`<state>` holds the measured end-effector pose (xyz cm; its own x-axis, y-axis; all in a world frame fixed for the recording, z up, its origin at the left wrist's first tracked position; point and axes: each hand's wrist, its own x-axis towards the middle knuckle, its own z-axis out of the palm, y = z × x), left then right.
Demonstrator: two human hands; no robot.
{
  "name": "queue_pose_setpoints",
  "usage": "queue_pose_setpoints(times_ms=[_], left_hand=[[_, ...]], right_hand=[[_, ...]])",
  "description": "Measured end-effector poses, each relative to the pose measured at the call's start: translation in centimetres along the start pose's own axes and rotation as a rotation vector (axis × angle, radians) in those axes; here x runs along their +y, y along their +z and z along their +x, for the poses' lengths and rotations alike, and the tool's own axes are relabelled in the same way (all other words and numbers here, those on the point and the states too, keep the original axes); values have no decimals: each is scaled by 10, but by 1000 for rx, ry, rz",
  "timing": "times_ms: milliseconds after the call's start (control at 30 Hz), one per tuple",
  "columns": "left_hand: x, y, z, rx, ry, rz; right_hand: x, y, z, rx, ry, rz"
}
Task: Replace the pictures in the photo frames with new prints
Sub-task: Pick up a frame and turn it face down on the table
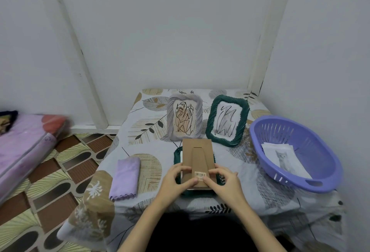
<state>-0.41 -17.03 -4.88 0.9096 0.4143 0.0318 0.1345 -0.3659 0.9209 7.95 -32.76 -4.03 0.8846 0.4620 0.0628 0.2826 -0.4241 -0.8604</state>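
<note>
— Both forearms reach out from the bottom edge, and the left hand [177,179] and right hand [222,180] meet on the brown backing board [197,159] right in front of the person

— Are they gripping it?

— Yes, each hand pinches the near end of the board, thumbs on top either side of the barcode sticker [200,175], fingers curled around its side edges. Neither hand is slack

— And what is under the board?

— A dark green frame lying flat [177,156], face down on the leaf-patterned tablecloth [148,123]. Only its rim shows around the board, which looks raised a little at the near end; how far, I can't tell

— The other frames?

— Two stand upright behind it. The grey frame [185,118] is on the left, and the upright green frame [228,120] is just beside it on the right, tilted. Both hold scribbled line drawings

— The new prints?

— White sheets, the top one a cat print [284,158], lie inside the purple basket [318,183] at the table's right side, well apart from the hands

— Anything else?

— A folded lilac cloth [125,177] lies left of the hands, and a pink mattress [22,147] sits on the patterned floor [50,191] at far left
</note>
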Motion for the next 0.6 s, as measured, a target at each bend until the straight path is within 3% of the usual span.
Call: queue_pose_setpoints(times_ms=[167,300,367,467,600], left_hand=[[10,-9,1,48,-37,-367],[2,-30,3,127,-86,-405],[-1,-45,0,168,-125,-380],[-9,-67,-4,250,-141,-195],[-18,-82,-7,222,-146,429]], right_hand=[[-16,1,5,-14,-58,38],[-14,9,10,-126,-102,76],[-8,11,13,-91,-116,11],[5,11,17,-35,-105,-364],[16,14,17,-130,-45,-593]])
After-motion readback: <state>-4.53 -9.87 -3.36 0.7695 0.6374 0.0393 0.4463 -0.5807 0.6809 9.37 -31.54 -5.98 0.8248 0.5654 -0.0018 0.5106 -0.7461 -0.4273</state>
